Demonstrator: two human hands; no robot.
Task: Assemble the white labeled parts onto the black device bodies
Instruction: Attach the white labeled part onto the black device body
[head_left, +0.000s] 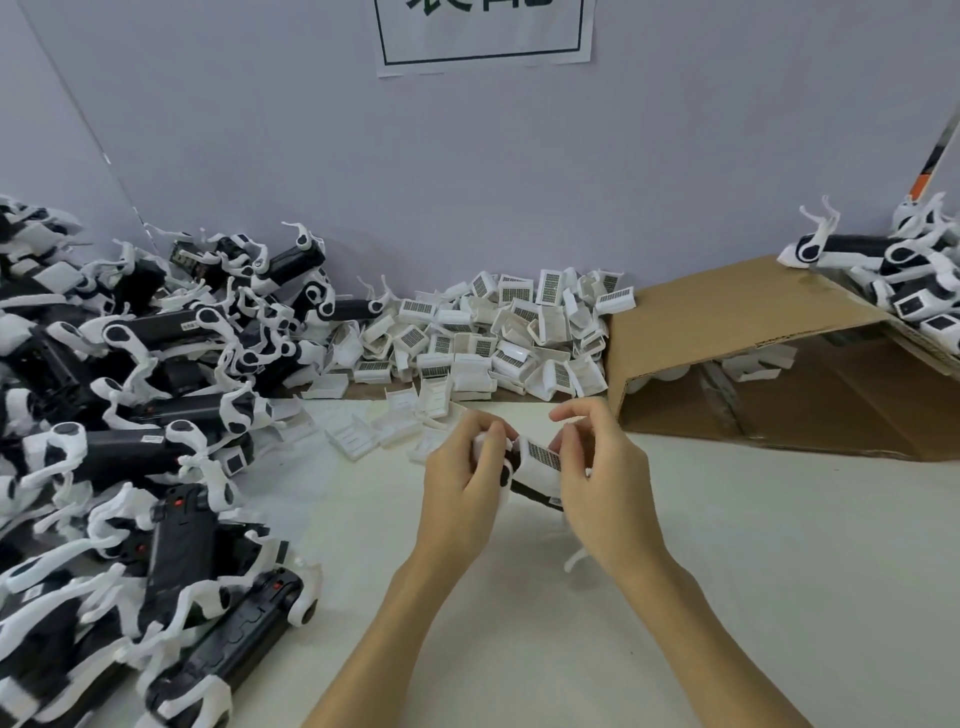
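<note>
Above the near counter, the left hand grips a black device body while the right hand pinches a white labeled part onto it; finished units pile far right, and many bodies and loose parts remain

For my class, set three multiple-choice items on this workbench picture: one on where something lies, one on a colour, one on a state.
1. Where does the heap of loose white labeled parts lie?
A. against the back wall
B. inside the box
C. on the floor

2. What colour is the cardboard box?
A. blue
B. brown
C. red

3. What is the right hand doing?
A. resting flat on the table
B. hanging idle
C. gripping a white labeled part

Key: 1 A, the heap sits along the wall's foot. 2 B, plain brown cardboard. 3 C, its fingers curl round the part, set against the black device body gripped by the left hand.
</note>
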